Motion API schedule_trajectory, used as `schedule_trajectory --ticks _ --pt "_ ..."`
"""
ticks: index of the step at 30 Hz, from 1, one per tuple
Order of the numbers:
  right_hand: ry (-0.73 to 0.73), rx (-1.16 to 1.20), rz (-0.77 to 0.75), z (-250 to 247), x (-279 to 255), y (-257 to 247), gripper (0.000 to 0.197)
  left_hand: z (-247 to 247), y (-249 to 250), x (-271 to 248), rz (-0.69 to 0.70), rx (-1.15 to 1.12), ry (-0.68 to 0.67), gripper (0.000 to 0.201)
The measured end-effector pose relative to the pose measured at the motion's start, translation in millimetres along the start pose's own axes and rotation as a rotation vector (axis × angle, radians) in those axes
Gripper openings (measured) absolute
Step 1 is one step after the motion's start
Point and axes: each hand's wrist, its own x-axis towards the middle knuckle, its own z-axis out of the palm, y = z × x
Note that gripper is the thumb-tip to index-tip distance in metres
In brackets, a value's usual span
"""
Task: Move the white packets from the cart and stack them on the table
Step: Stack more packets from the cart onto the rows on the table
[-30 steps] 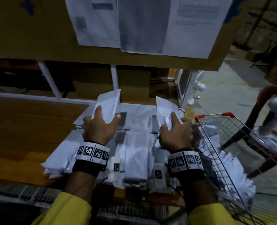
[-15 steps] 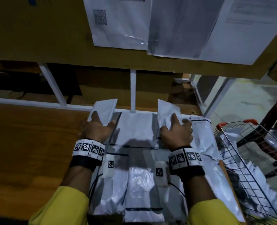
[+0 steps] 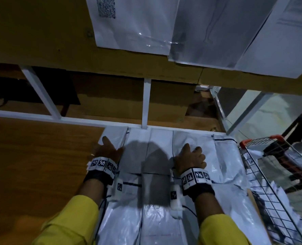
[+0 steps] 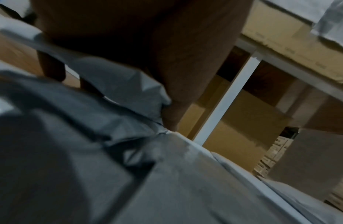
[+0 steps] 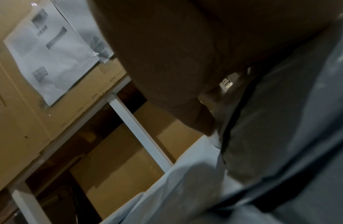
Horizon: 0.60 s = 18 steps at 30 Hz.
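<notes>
Both hands are pressing flat, fingers spread: I'm resting the left hand [image 3: 109, 150] on a white packet [image 3: 115, 137] at the stack's far-left corner, the right hand [image 3: 190, 159] on the white packets [image 3: 164, 221] covering the desk [image 3: 37, 165]. More packets are sitting in the cart [image 3: 277, 188], right of the right hand.

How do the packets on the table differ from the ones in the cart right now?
The table packets lie flat, side by side in neat rows; the cart packets sit crumpled in a loose heap. Both hands, left hand and right hand, rest on the table packets; nothing touches the cart packets. Both sets are white plastic.
</notes>
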Motion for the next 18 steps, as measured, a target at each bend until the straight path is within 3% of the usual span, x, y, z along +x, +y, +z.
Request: schedule_trajectory --ticks 3,8,12,18 --pt "0.009 -0.066 -0.022 13 0 4 0.077 9 -3 -5 -0.004 -0.036 0.04 0.104" --pt "0.039 -0.055 -0.024 17 -1 7 0.075 12 -4 -5 -0.038 0.01 0.078 0.113" --pt "0.047 0.023 -0.041 1 -3 12 0.076 -1 -3 -3 0.02 0.052 0.173 0.127" --pt "0.077 0.134 -0.082 -41 -26 32 0.067 -46 32 -75 0.157 -0.068 0.259 0.091"
